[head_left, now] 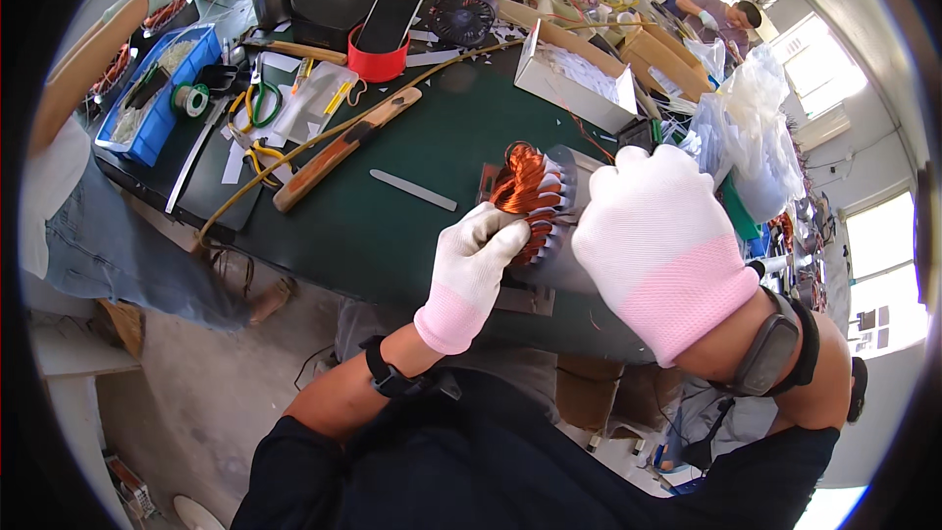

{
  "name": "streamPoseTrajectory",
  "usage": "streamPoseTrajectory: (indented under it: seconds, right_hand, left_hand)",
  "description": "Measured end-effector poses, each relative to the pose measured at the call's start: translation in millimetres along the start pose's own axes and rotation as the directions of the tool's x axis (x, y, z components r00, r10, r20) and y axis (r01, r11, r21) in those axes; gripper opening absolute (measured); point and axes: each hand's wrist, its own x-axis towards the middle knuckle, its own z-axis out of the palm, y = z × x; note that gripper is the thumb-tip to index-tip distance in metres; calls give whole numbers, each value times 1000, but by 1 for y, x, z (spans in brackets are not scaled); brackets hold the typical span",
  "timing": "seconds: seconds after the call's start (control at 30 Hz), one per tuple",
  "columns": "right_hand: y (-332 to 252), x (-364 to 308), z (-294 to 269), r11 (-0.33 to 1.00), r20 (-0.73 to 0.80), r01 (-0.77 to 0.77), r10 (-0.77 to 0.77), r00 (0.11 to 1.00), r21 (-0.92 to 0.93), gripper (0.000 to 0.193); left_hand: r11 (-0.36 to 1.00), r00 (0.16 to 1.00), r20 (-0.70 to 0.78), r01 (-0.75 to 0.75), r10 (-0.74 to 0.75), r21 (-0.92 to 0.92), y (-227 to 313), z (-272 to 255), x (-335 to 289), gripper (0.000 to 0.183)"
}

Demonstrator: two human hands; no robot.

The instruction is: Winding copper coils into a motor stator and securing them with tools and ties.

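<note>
A motor stator with bundled copper winding [523, 185] rests on the dark green tabletop. White insulating slips stick up between its slots. My left hand [469, 270], in a white and pink knit glove, is closed at the near left side of the winding, thumb and fingers pinching the copper wire. On the stator's right, my right hand [662, 236] in a matching glove is curled into a fist. It covers much of the stator's right side, and whatever its fingers grip is hidden beneath it.
A flat pale strip [413, 190] and a worn wooden stick [345, 149] lie left of the stator. Pliers [263, 103] and a blue tray [162, 88] are farther left. A white box of slips [577, 74] stands behind. Another person stands at the left; one works far back right.
</note>
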Motion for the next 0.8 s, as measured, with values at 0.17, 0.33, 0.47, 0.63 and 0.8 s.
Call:
streamPoseTrajectory:
  seconds: [0.17, 0.33, 0.47, 0.63, 0.8]
  right_hand:
    - [6, 0, -6, 999, 20, 51, -51, 998, 6, 9]
    - [2, 9, -8, 996, 88, 89, -91, 992, 27, 9]
    - [7, 11, -6, 982, 85, 145, -156, 984, 122, 9]
    - [19, 1, 6, 982, -64, 125, -117, 991, 143, 8]
    - [24, -1, 26, 984, -219, 10, 30, 975, 179, 7]
  left_hand:
    - [995, 998, -25, -63, 65, 78, 3, 1, -1, 17]
    - [995, 999, -32, -32, 35, 97, 2, 0, -1, 15]
    - [995, 999, -46, -22, 27, 102, -1, -2, 2, 15]
    - [995, 997, -72, -18, 25, 98, 2, -2, -2, 16]
    - [997, 989, -139, 50, -41, 63, 25, 16, 4, 23]
